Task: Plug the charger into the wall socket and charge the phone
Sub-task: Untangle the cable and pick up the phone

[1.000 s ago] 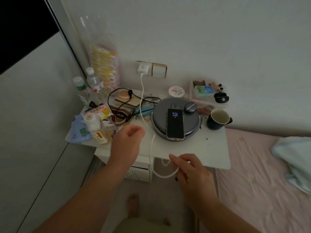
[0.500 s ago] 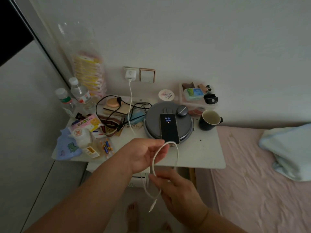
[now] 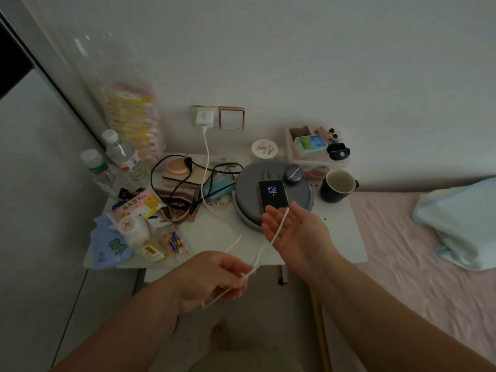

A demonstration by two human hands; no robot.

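The white charger sits in the wall socket. Its white cable runs down over the table to my left hand, which pinches it just off the table's front edge. A short tail hangs below that hand. From there the cable rises across the upturned palm of my right hand, whose fingers are spread, right in front of the phone. The phone lies face up on a grey round device, its screen lit and showing 8:56.
The white table is crowded at left with bottles, baby packets, black cords and a blue cloth. A dark mug and a box stand at right. A pink bed adjoins.
My right hand rose from below the table edge to just in front of the phone and opened palm up. My left hand dropped lower, still pinching the cable.
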